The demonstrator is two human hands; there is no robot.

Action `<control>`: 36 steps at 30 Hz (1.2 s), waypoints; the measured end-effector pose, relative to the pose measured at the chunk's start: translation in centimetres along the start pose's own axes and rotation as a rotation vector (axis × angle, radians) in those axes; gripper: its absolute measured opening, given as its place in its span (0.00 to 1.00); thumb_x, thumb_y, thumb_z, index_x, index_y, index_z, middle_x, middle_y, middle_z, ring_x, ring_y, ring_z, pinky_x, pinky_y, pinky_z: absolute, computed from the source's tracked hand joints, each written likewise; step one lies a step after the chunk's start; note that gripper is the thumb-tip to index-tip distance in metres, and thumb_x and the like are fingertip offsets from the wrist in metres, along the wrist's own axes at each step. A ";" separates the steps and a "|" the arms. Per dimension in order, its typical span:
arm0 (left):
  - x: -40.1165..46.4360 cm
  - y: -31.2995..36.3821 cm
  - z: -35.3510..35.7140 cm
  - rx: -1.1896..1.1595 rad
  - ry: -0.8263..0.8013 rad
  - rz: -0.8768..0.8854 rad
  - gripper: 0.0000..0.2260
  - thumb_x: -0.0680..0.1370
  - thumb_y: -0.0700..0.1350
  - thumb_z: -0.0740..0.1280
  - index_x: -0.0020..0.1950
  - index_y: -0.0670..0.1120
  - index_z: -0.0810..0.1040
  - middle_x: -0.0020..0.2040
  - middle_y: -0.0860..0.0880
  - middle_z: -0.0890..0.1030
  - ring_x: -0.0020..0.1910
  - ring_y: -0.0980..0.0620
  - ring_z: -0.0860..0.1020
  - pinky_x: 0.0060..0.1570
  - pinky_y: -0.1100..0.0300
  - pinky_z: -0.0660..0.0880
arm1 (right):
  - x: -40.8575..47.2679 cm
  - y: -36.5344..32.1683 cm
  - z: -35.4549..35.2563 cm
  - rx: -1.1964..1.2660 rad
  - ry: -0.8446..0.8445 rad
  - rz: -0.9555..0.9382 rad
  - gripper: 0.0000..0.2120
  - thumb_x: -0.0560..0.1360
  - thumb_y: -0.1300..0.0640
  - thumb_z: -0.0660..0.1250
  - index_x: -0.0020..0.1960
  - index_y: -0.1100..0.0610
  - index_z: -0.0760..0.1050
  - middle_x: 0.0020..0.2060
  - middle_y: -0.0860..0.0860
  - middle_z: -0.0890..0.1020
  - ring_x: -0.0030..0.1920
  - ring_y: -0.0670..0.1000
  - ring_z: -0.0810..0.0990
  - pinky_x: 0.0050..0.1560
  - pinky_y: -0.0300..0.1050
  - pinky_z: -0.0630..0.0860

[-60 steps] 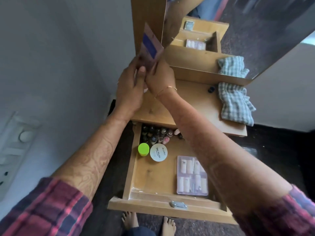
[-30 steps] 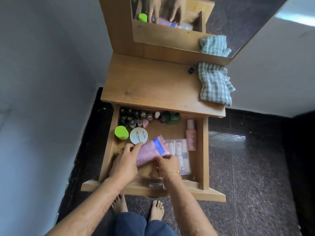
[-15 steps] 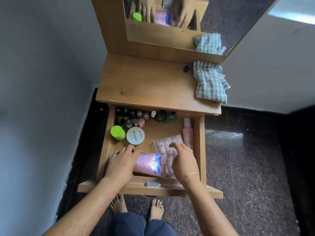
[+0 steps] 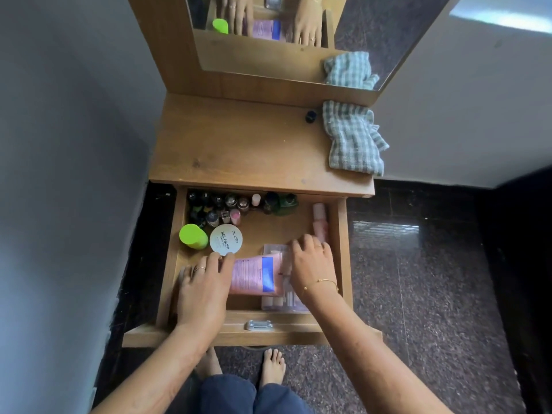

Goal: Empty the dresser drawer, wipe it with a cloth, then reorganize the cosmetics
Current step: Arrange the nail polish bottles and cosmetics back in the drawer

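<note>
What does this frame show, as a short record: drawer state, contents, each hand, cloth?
drawer: open, holding cosmetics
contents: small bottles along the back, green-capped container, round nail polish tin, pink tube lying on a clear case
left hand: fingers straight, at the pink tube's left edge
right hand: over the clear case, grip unclear
checked cloth: on the dresser top, right rear

A mirror (image 4: 388, 31) stands at twelve o'clock against a grey wall (image 4: 65, 144). Dark speckled floor (image 4: 418, 279) fills the four o'clock side, with a pale window glare on it. Two bare feet (image 4: 271, 366) and blue trouser legs (image 4: 254, 395) show at six o'clock.
</note>
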State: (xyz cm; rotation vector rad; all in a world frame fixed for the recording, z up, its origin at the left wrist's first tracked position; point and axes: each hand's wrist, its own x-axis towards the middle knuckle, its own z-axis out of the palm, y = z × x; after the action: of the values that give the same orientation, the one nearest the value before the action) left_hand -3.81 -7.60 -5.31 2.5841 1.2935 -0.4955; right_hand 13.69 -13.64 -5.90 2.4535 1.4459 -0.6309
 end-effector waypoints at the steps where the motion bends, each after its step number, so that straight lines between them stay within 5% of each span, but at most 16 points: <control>1: 0.0 -0.1 -0.1 -0.006 0.004 -0.003 0.36 0.68 0.38 0.73 0.73 0.49 0.61 0.66 0.47 0.69 0.66 0.46 0.69 0.62 0.49 0.70 | 0.0 0.1 -0.4 0.023 0.059 0.027 0.21 0.75 0.60 0.62 0.67 0.58 0.64 0.65 0.58 0.68 0.66 0.59 0.66 0.65 0.51 0.65; 3: 0.0 -0.2 -0.1 -0.018 0.005 -0.003 0.36 0.67 0.37 0.73 0.72 0.49 0.63 0.66 0.47 0.70 0.65 0.46 0.69 0.61 0.49 0.70 | 0.1 0.1 -1.5 0.090 0.125 0.154 0.17 0.75 0.64 0.60 0.64 0.59 0.65 0.62 0.59 0.71 0.61 0.59 0.72 0.57 0.49 0.72; 6: 0.0 -0.1 0.0 -0.015 -0.003 0.001 0.37 0.67 0.38 0.74 0.72 0.49 0.63 0.66 0.47 0.70 0.66 0.46 0.69 0.63 0.49 0.69 | 0.2 0.0 -2.1 0.232 -0.023 0.362 0.14 0.77 0.67 0.57 0.62 0.60 0.68 0.56 0.58 0.78 0.55 0.59 0.78 0.51 0.49 0.76; 9: 0.0 0.0 -0.1 -0.034 -0.019 -0.009 0.37 0.65 0.37 0.75 0.71 0.48 0.65 0.65 0.46 0.72 0.65 0.45 0.70 0.63 0.47 0.69 | 0.4 -0.2 -1.2 0.285 -0.087 0.410 0.13 0.78 0.67 0.53 0.62 0.62 0.68 0.56 0.59 0.80 0.55 0.59 0.79 0.52 0.50 0.77; 15: -0.1 0.0 -0.3 -0.044 -0.010 0.014 0.36 0.71 0.38 0.71 0.75 0.51 0.58 0.69 0.48 0.67 0.69 0.48 0.66 0.68 0.50 0.64 | 1.6 1.0 -1.6 0.222 0.112 0.407 0.14 0.80 0.65 0.50 0.65 0.64 0.60 0.52 0.59 0.82 0.52 0.60 0.82 0.48 0.50 0.77; 18: 0.0 0.0 -0.1 -0.073 -0.009 -0.003 0.36 0.66 0.34 0.72 0.71 0.49 0.65 0.64 0.46 0.72 0.64 0.45 0.71 0.64 0.47 0.69 | 3.4 1.2 -2.5 0.208 0.079 0.432 0.13 0.79 0.67 0.50 0.61 0.66 0.66 0.54 0.61 0.81 0.55 0.61 0.80 0.51 0.50 0.75; 25: -0.2 -0.1 -0.3 -0.118 0.015 -0.007 0.35 0.66 0.35 0.73 0.71 0.49 0.66 0.66 0.47 0.71 0.65 0.47 0.70 0.63 0.51 0.70 | 4.2 0.7 -3.2 0.241 0.055 0.405 0.12 0.78 0.67 0.55 0.57 0.64 0.73 0.52 0.58 0.81 0.52 0.60 0.81 0.46 0.48 0.76; 36: -0.2 -0.2 -0.3 -0.097 0.026 -0.004 0.34 0.70 0.35 0.70 0.72 0.50 0.63 0.68 0.48 0.69 0.67 0.48 0.68 0.67 0.52 0.66 | 2.0 -0.8 -1.6 0.171 0.120 0.050 0.20 0.75 0.69 0.56 0.66 0.60 0.63 0.53 0.59 0.79 0.50 0.61 0.80 0.41 0.50 0.74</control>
State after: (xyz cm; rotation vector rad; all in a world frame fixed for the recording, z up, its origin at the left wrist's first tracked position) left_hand -4.01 -7.54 -4.97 2.5174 1.2973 -0.3909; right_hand 14.17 -11.07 -5.38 2.6925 1.4220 -0.6312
